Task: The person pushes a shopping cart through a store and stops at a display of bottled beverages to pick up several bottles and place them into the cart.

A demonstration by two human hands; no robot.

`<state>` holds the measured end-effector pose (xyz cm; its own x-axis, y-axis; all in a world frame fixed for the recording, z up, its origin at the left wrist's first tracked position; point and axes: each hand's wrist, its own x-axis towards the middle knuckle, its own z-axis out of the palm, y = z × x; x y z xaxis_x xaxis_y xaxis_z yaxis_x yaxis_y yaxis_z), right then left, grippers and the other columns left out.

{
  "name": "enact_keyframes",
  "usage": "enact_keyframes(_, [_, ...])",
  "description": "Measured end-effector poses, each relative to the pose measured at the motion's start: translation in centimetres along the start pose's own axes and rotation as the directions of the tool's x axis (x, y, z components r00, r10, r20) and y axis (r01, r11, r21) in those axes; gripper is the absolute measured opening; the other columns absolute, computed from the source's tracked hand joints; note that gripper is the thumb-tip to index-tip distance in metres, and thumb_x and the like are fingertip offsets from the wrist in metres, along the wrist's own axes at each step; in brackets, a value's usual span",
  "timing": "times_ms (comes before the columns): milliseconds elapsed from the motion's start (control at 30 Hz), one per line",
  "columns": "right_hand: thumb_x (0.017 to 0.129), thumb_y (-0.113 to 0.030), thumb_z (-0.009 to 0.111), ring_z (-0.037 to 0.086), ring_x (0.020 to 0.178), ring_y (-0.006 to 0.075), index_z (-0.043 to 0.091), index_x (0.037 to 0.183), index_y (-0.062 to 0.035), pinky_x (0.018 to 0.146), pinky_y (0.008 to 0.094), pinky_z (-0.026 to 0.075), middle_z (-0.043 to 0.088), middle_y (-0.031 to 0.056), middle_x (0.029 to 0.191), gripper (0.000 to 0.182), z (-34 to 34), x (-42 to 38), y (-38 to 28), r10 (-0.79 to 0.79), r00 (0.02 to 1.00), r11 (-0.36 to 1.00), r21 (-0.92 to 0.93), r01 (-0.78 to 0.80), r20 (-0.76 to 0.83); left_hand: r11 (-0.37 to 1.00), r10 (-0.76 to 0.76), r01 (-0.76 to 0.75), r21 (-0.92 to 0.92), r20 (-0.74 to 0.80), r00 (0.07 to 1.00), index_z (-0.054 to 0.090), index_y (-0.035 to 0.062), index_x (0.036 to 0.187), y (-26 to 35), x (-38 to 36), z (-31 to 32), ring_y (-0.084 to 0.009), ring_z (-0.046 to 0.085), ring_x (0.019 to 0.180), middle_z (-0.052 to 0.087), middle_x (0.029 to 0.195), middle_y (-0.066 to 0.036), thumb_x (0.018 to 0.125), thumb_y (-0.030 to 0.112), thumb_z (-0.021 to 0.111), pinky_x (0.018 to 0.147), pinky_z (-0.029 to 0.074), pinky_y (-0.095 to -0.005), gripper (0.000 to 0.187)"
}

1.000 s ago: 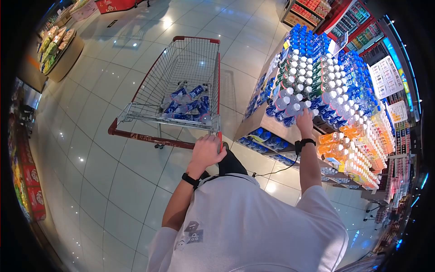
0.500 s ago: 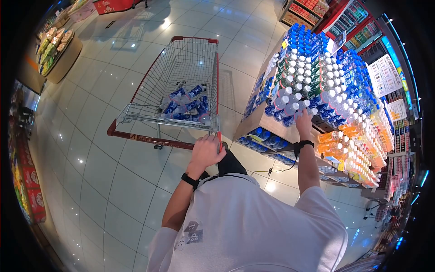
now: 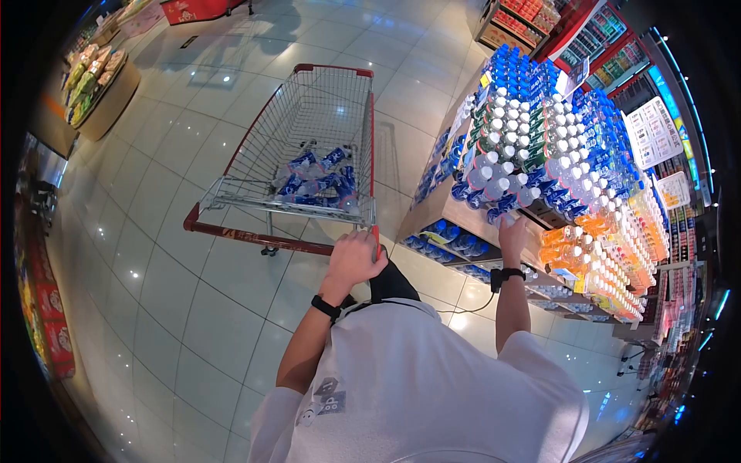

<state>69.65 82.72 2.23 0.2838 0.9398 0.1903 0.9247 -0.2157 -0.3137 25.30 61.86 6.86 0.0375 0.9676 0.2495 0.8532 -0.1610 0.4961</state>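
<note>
My left hand (image 3: 356, 258) is closed around the right end of the red handle (image 3: 278, 242) of a wire shopping cart (image 3: 255, 147). In the cart's bottom lie several blue-labelled clear bottles (image 3: 316, 179), on their sides. My right hand (image 3: 512, 235) is at the near edge of the drink display, its fingers closed on the top of a water bottle (image 3: 503, 219) that is largely hidden by the hand and its neighbours. Just beyond stand rows of white-capped bottles (image 3: 480, 171) with blue labels.
The display stand (image 3: 463, 216) is on my right, with orange drink bottles (image 3: 567, 251) nearest me and blue-capped bottles (image 3: 513, 65) at the far end. Bottles also fill its lower shelf (image 3: 448, 241). A produce stand (image 3: 96, 89) is at the far left. Shiny tiles cover the floor.
My right hand has drawn back toward me and slightly lower, bringing the bottle's top toward the display's edge. My left hand and the cart have stayed nearly in place.
</note>
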Motion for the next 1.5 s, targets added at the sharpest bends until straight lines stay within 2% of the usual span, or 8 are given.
enact_keyframes(167, [0.095, -0.037, 0.077, 0.071, 0.1, 0.0567, 0.049, 0.121, 0.0015, 0.085, 0.0653, 0.056, 0.073, 0.0371, 0.106, 0.055, 1.3, -5.5, 0.8, -0.133, 0.988, 0.991, -0.04, 0.13, -0.082, 1.0, -0.004, 0.004, 0.004, -0.007, 1.0, 0.071, 0.0019, 0.084, -0.1, -0.1, 0.3, -0.0347, 0.071, 0.087, 0.07, 0.086, -0.016, 0.086, 0.035, 0.072, 0.079, 0.058, -0.0475, 0.034])
enact_keyframes(367, [0.098, -0.037, 0.073, 0.07, 0.102, 0.0591, 0.046, 0.123, 0.0018, 0.087, 0.0661, 0.055, 0.072, 0.039, 0.107, 0.054, 5.5, -11.4, 3.1, 0.095, 0.993, 0.994, 0.053, -0.098, 0.066, 1.0, -0.006, 0.006, 0.008, -0.007, 1.0, 0.072, 0.0013, 0.086, -0.2, -0.1, 0.5, -0.0348, 0.071, 0.087, 0.071, 0.086, -0.016, 0.086, 0.037, 0.073, 0.079, 0.058, -0.0475, 0.036])
enact_keyframes(700, [0.098, -0.043, 0.072, 0.068, 0.095, 0.0524, 0.057, 0.111, 0.0024, 0.086, 0.0566, 0.052, 0.069, 0.0301, 0.097, 0.049, 5.1, -12.2, 0.7, 0.281, 0.944, 0.881, 0.437, -0.182, -0.174, 1.0, -0.023, 0.023, 0.003, 0.038, 0.999, 0.073, 0.0004, 0.089, 0.0, -0.1, 0.1, -0.0351, 0.072, 0.092, 0.074, 0.091, -0.017, 0.086, 0.037, 0.071, 0.082, 0.059, -0.0476, 0.037])
enact_keyframes(967, [0.09, -0.04, 0.075, 0.074, 0.105, 0.0492, 0.073, 0.113, 0.0054, 0.092, 0.0518, 0.056, 0.076, 0.0321, 0.106, 0.051, 2.2, -11.0, -7.0, 0.005, 0.971, 0.914, 0.394, -0.102, 0.241, 0.999, -0.023, 0.024, -0.021, 0.024, 0.999, 0.073, -0.0007, 0.089, -0.2, -0.1, 0.3, -0.0361, 0.072, 0.092, 0.074, 0.092, -0.019, 0.087, 0.036, 0.07, 0.083, 0.059, -0.0475, 0.037])
enact_keyframes(1200, [0.095, -0.035, 0.077, 0.073, 0.086, 0.0433, 0.066, 0.111, 0.0029, 0.08, 0.0477, 0.056, 0.073, 0.0275, 0.091, 0.043, 3.1, -8.7, -16.1, -0.284, 0.941, 0.758, 0.644, 0.103, 0.184, 1.0, -0.016, 0.016, -0.002, -0.011, 1.0, 0.073, -0.0008, 0.091, -0.2, -0.3, 0.8, -0.0367, 0.072, 0.093, 0.073, 0.095, -0.019, 0.087, 0.036, 0.068, 0.084, 0.058, -0.0477, 0.037])
enact_keyframes(1333, [0.095, -0.038, 0.079, 0.072, 0.08, 0.0403, 0.059, 0.112, -0.0005, 0.075, 0.0463, 0.055, 0.072, 0.0237, 0.088, 0.046, -1.2, -10.5, -23.9, -0.296, 0.901, 0.626, 0.777, -0.067, 0.316, 1.0, 0.018, -0.018, -0.006, -0.087, 0.996, 0.073, 0.001, 0.088, -0.6, -0.3, 1.4, -0.0363, 0.071, 0.083, 0.073, 0.086, -0.018, 0.086, 0.038, 0.072, 0.077, 0.058, -0.0479, 0.037])
enact_keyframes(1400, [0.095, -0.037, 0.08, 0.072, 0.077, 0.0456, 0.056, 0.112, -0.0037, 0.072, 0.0511, 0.055, 0.073, 0.0245, 0.087, 0.044, 1.2, -11.2, -25.1, -0.425, 0.897, 0.585, 0.793, 0.168, 0.123, 1.0, 0.019, -0.018, 0.01, -0.089, 0.996, 0.072, 0.0004, 0.088, -0.5, -0.2, 1.1, -0.0366, 0.072, 0.083, 0.073, 0.086, -0.018, 0.085, 0.039, 0.072, 0.077, 0.058, -0.0481, 0.038])
enact_keyframes(1500, [0.097, -0.037, 0.077, 0.071, 0.08, 0.0536, 0.057, 0.114, -0.0071, 0.073, 0.0595, 0.055, 0.074, 0.028, 0.086, 0.04, 0.2, -14.3, -27.5, -0.538, 0.823, 0.737, 0.576, 0.354, 0.183, 1.0, 0.014, -0.013, 0.008, -0.097, 0.995, 0.072, 0.0002, 0.089, -0.4, -0.2, 1.0, -0.0369, 0.072, 0.083, 0.073, 0.086, -0.018, 0.086, 0.039, 0.072, 0.078, 0.058, -0.0486, 0.039])
